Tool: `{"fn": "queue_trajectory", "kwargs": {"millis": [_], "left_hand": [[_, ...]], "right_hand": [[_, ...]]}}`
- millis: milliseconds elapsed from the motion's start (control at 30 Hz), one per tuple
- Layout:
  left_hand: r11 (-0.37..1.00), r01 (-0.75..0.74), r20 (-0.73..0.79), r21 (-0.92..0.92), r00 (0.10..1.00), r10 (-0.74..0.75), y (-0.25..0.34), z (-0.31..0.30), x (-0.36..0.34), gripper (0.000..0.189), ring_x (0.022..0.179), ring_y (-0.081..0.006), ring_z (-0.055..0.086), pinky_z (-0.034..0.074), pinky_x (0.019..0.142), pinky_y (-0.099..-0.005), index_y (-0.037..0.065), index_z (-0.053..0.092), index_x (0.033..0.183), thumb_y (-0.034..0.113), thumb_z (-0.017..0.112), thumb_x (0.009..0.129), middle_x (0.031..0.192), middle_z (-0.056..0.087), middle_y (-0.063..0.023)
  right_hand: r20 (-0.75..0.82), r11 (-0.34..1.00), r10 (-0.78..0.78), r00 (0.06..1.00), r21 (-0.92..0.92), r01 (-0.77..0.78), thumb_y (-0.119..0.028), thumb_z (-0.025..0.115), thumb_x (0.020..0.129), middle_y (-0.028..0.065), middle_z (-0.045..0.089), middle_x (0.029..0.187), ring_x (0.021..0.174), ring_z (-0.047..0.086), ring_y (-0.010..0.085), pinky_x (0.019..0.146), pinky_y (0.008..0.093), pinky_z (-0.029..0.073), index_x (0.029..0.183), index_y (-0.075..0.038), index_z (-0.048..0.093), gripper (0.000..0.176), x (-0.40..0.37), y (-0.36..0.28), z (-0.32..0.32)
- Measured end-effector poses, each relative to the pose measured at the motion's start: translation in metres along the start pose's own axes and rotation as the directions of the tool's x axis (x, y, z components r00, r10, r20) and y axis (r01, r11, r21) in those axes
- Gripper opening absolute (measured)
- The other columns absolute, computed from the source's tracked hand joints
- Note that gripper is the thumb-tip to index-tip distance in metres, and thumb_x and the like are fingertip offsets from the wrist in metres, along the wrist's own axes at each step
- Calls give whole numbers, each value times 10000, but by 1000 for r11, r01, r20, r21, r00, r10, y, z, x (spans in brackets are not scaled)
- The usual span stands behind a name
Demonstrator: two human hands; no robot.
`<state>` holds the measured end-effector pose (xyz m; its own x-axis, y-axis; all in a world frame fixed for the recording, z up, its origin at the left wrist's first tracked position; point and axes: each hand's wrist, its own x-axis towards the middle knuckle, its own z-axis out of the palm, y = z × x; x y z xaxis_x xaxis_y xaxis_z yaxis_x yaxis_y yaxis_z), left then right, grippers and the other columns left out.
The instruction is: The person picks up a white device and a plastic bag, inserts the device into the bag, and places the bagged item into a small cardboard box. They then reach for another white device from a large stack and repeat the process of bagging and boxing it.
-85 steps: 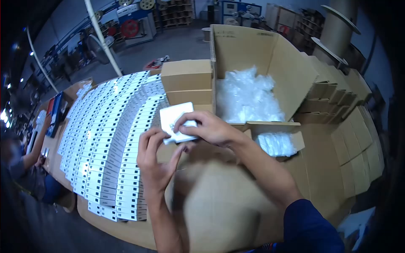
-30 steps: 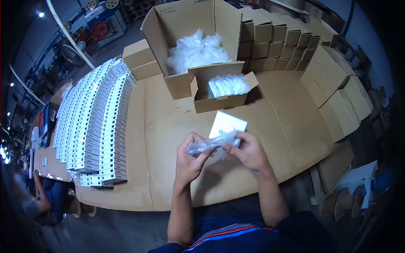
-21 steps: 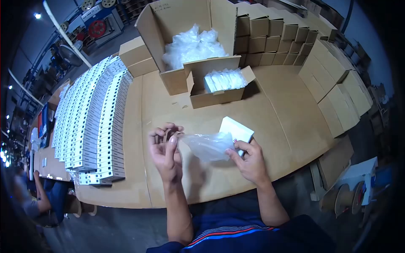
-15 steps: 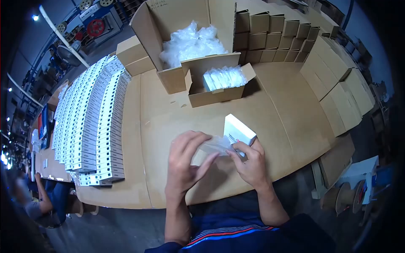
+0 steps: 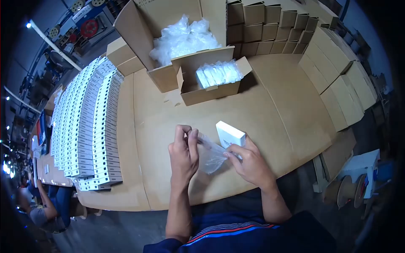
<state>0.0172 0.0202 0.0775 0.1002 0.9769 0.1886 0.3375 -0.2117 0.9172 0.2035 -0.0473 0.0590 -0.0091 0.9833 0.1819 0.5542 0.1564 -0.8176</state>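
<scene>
My left hand (image 5: 184, 152) is closed in a pinch on one edge of a clear plastic bag (image 5: 213, 159). The bag stretches across to my right hand (image 5: 247, 162), whose thumb and fingers pinch its other side. That same right hand also grips a small white box (image 5: 230, 134) with printing on its face, held tilted above the table. An open cardboard carton (image 5: 211, 96) beyond my hands holds a row of white items wrapped in clear plastic (image 5: 219, 74). Behind it, a larger open carton (image 5: 162, 78) is heaped with clear plastic bags (image 5: 183, 40).
Long stacked rows of white boxes (image 5: 90, 126) stand on the left of the cardboard-covered table (image 5: 168, 118). Brown cartons (image 5: 270, 29) are stacked at the back, with more cartons (image 5: 333, 71) at the right. Another person (image 5: 46, 202) sits at far left.
My left hand has closed from a loose, spread grasp into a pinch on the bag, which now hangs stretched lower between my hands. The white box has moved slightly left and down.
</scene>
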Motion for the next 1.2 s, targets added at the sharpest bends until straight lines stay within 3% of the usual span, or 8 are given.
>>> {"fn": "queue_trajectory", "kwargs": {"millis": [267, 400, 467, 600, 867, 1000, 1067, 1200], "left_hand": [[997, -6, 136, -80, 991, 17, -11, -19, 15, 286, 526, -104, 607, 461, 537, -260, 34, 510, 1259, 60, 622, 996, 532, 567, 2], [860, -171, -442, -481, 894, -69, -52, -7, 17, 290, 739, -119, 595, 481, 656, -242, 8, 485, 1216, 126, 643, 1004, 850, 609, -70], [812, -87, -331, -577, 934, -135, -56, 11, -5, 311, 823, -144, 588, 526, 731, -271, 0, 463, 1240, 150, 626, 1021, 1096, 553, -107], [740, 227, 85, -633, 971, -224, -41, 39, -38, 241, 769, -95, 595, 522, 676, -253, -15, 566, 1179, 116, 661, 1002, 959, 619, -50], [832, 138, 117, -538, 989, -89, -55, 10, -44, 90, 739, -82, 591, 499, 698, -246, 13, 603, 978, 87, 622, 1024, 824, 628, -19], [877, 124, 121, -464, 990, -76, -67, 3, -48, 89, 816, -84, 604, 498, 754, -248, 19, 555, 972, 19, 641, 992, 905, 648, -39], [747, 96, 78, -658, 995, -59, -83, 1, -46, 236, 958, -132, 619, 511, 883, -278, 32, 472, 1022, -44, 678, 935, 1046, 633, -100], [818, 5, 38, -575, 999, 20, -52, 0, -36, 456, 1034, -173, 628, 513, 937, -309, -4, 517, 1143, 25, 835, 818, 1092, 645, -124]], "right_hand": [[30, 996, 80, 996, 46, -81, -159, 795, 865, 181, 630, 969, 865, 638, 300, 718, 383, 504, 940, -34, 739, 156, -2, 16, -20], [-196, 970, 134, 971, 228, -88, -156, 806, 868, 129, 619, 878, 730, 578, 194, 579, 322, 458, 931, -22, 744, 161, -1, 37, -1], [-312, 952, 167, 935, 299, -70, -165, 805, 875, 117, 616, 853, 701, 552, 176, 559, 314, 444, 928, -16, 744, 170, 1, 41, 12], [-347, 942, 183, 920, 329, -63, -198, 786, 905, 111, 620, 845, 710, 548, 177, 592, 318, 453, 928, -4, 742, 201, 1, 40, 32], [-261, 879, 138, 955, 478, 3, -253, 728, 969, 87, 650, 904, 764, 565, 128, 641, 277, 464, 1001, 37, 746, 292, 2, 42, 36], [-103, 711, 296, 950, 687, -148, -246, 733, 972, 65, 645, 940, 798, 572, 93, 656, 252, 464, 1037, 53, 739, 306, 1, 42, 36], [-195, 792, 248, 949, 605, -82, -233, 744, 965, 57, 636, 955, 807, 576, 83, 663, 248, 471, 1037, 60, 733, 302, -1, 46, 39], [-210, 799, 216, 953, 600, -49, -185, 784, 929, 67, 632, 989, 826, 592, 89, 687, 261, 492, 1026, 64, 728, 273, -5, 44, 44]]}}
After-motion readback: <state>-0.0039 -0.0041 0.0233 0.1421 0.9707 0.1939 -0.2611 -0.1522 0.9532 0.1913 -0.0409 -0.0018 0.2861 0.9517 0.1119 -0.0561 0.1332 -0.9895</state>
